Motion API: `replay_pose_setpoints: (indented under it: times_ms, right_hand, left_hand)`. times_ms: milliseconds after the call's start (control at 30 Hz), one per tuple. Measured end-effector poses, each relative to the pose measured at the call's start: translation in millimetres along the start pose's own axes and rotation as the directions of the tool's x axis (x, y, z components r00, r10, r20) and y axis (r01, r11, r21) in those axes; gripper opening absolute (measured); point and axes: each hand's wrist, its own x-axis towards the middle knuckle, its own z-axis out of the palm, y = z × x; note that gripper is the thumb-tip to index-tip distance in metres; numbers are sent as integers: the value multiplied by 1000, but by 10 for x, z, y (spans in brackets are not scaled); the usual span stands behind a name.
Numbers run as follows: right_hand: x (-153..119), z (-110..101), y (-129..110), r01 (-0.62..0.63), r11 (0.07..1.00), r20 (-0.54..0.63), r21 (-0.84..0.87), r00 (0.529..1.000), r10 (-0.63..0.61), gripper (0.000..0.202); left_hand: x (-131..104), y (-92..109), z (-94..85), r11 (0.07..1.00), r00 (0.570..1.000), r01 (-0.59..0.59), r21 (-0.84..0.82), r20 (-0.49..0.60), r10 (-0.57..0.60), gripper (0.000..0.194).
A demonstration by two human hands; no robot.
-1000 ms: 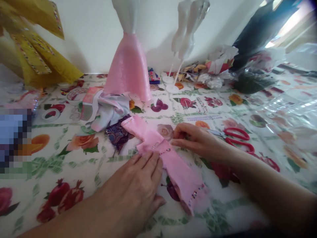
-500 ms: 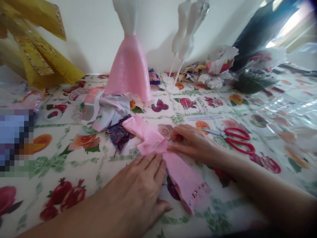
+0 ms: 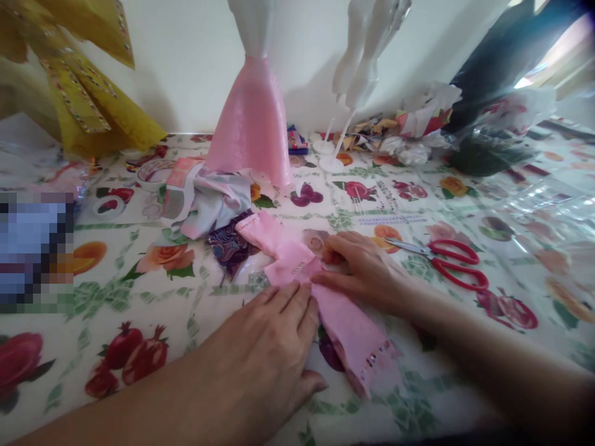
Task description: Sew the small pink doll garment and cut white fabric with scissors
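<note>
A small pink garment (image 3: pixel 357 328) with beads along one end lies on the patterned tablecloth (image 3: pixel 158 316). My left hand (image 3: pixel 274 341) rests palm down with its fingertips on the lower edge of the garment's middle, thumb apart. At the garment's upper right side is my right hand (image 3: pixel 357 266), its fingers bent and its fingertips touching the pink cloth; whether anything is pinched between them is too small to tell. A dark paisley cloth (image 3: pixel 230 248) lies beside the garment's upper left end.
Red-handled scissors (image 3: pixel 453 263) lie right of my right hand. Behind stand a mannequin in a pink skirt (image 3: pixel 253 124), white mannequins (image 3: pixel 365 68) and a yellow dress (image 3: pixel 88 111). Crumpled pale cloth (image 3: pixel 218 201) sits behind the garment, plastic bags (image 3: pixel 502 136) at the back right.
The whole scene has shifted slightly to the right in the view. Both hands keep nearly the same places on the pink garment, with the right fingertips slightly closer to the cloth.
</note>
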Motion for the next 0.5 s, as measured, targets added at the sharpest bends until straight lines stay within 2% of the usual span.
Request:
replay_pose_setpoints:
  times_ms: [167,333,500]
  right_hand:
    - [2,2,15,3,1000,34,-30,999,-1,31]
    - [2,-67,1,-9,990,-4,143,1000,10,32]
    - [-24,-164,-82,-29,968,-45,250,998,42,22]
  left_hand:
    - [-1,31,-109,1000,1000,10,-1,27,-10,60]
    - [7,2,-268,998,996,42,50,74,-46,33]
    - [39,-166,-329,986,1000,-16,168,8,15,20]
